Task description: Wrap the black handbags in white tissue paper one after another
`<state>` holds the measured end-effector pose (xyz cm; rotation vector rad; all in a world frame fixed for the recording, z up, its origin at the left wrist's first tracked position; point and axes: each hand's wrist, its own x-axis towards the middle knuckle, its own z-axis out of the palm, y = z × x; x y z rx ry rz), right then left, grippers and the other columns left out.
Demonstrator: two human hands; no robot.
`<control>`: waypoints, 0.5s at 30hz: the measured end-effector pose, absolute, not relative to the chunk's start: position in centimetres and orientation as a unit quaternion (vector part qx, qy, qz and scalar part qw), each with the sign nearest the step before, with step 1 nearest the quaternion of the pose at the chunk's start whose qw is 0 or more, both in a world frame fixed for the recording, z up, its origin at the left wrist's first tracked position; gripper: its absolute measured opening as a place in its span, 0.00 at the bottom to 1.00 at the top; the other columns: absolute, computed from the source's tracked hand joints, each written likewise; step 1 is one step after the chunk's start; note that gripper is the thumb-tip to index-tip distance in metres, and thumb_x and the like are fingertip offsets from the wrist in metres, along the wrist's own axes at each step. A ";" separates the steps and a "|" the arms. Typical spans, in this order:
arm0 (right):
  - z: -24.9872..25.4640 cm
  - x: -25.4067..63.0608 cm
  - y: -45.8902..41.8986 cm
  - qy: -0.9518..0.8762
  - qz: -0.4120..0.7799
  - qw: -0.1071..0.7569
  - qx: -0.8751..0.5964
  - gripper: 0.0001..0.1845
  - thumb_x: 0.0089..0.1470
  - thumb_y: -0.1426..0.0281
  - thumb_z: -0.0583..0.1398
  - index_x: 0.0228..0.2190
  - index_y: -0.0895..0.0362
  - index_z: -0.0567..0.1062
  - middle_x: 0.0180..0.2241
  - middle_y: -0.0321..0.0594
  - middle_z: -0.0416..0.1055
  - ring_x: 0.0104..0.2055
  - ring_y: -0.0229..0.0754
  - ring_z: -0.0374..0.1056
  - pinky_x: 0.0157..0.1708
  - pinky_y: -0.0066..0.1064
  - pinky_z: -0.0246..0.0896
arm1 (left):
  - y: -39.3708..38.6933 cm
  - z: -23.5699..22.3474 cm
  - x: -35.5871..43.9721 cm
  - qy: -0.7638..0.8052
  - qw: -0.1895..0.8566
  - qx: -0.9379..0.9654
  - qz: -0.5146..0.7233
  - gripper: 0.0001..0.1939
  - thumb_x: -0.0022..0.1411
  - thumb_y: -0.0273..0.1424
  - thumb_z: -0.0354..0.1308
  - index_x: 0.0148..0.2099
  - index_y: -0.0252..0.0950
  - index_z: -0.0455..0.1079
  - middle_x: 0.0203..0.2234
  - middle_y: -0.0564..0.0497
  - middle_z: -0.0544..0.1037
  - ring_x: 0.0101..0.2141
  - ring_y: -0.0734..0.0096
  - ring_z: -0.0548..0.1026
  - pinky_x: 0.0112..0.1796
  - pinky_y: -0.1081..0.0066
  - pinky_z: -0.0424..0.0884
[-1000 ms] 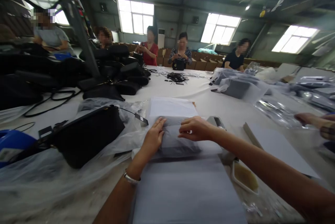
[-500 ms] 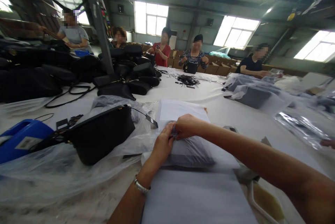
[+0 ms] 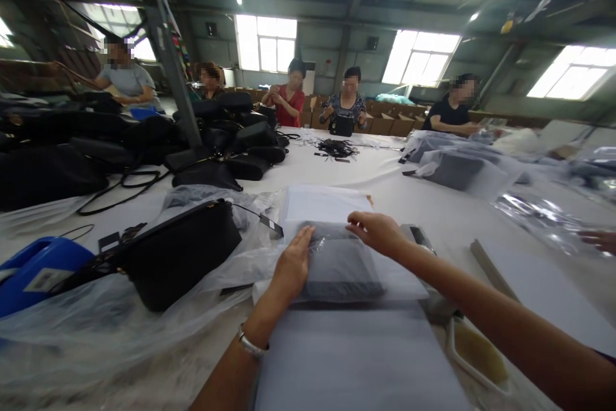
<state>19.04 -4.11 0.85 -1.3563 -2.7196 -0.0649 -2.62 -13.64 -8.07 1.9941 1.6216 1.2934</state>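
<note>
A dark item wrapped in a clear plastic bag lies flat on white paper sheets in front of me. My left hand rests along the bag's left side, its fingers stretched out and flat. At the upper right edge of the bag, my right hand has its fingers bent and pinched on the plastic. Left of my hands a black handbag stands tilted on loose plastic film, with a black tag on a cord.
A blue plastic container sits at far left. Black bags are piled behind it. Wrapped grey bags lie at right, and a white tray with yellowish contents is near my right forearm. Several co-workers stand around the table.
My hands have moved apart: the right one shifted right along the bag's top, while the left flattened on its side. The plastic between them now lies smoother.
</note>
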 end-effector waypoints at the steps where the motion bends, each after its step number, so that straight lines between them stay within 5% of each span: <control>1: 0.3 20.0 -5.6 -0.904 -0.003 0.085 -0.420 0.18 0.64 0.58 0.52 0.49 0.52 0.73 0.46 0.43 0.76 0.47 0.45 0.72 0.46 0.35 0.64 | -13.9 -7.8 -2.2 0.566 0.119 0.693 0.431 0.24 0.68 0.23 0.45 0.65 0.32 0.60 0.62 0.41 0.66 0.62 0.64 0.63 0.61 0.61 0.62; 4: -2.1 22.2 -10.1 -0.942 0.038 0.124 -0.309 0.33 0.57 0.52 0.60 0.59 0.53 0.65 0.60 0.46 0.65 0.63 0.51 0.59 0.62 0.44 0.53 | -14.2 -7.2 -0.8 0.580 0.070 0.730 0.355 0.23 0.70 0.33 0.48 0.65 0.35 0.61 0.63 0.42 0.64 0.63 0.60 0.62 0.62 0.53 0.59; 7: -5.0 23.0 -12.6 -0.956 0.039 0.083 -0.280 0.49 0.50 0.56 0.66 0.66 0.53 0.52 0.68 0.49 0.49 0.69 0.59 0.42 0.66 0.56 0.40 | -13.9 -6.8 0.0 0.586 0.032 0.762 0.276 0.26 0.68 0.41 0.51 0.64 0.37 0.62 0.64 0.42 0.62 0.65 0.52 0.58 0.62 0.42 0.53; 11: -6.3 23.0 -12.2 -0.954 0.046 0.072 -0.287 0.43 0.53 0.71 0.61 0.67 0.53 0.51 0.69 0.48 0.45 0.70 0.57 0.39 0.66 0.54 0.42 | -13.1 -5.6 -0.9 0.592 0.056 0.768 0.238 0.26 0.69 0.46 0.48 0.63 0.38 0.64 0.63 0.41 0.64 0.63 0.51 0.60 0.60 0.40 0.54; 15: -3.1 22.9 -9.1 -0.949 0.078 0.128 -0.276 0.40 0.53 0.72 0.60 0.65 0.53 0.56 0.65 0.47 0.56 0.67 0.54 0.50 0.64 0.47 0.49 | -13.3 -4.1 -3.2 0.600 0.016 0.735 0.315 0.28 0.69 0.46 0.45 0.67 0.41 0.58 0.64 0.44 0.63 0.64 0.54 0.60 0.62 0.44 0.54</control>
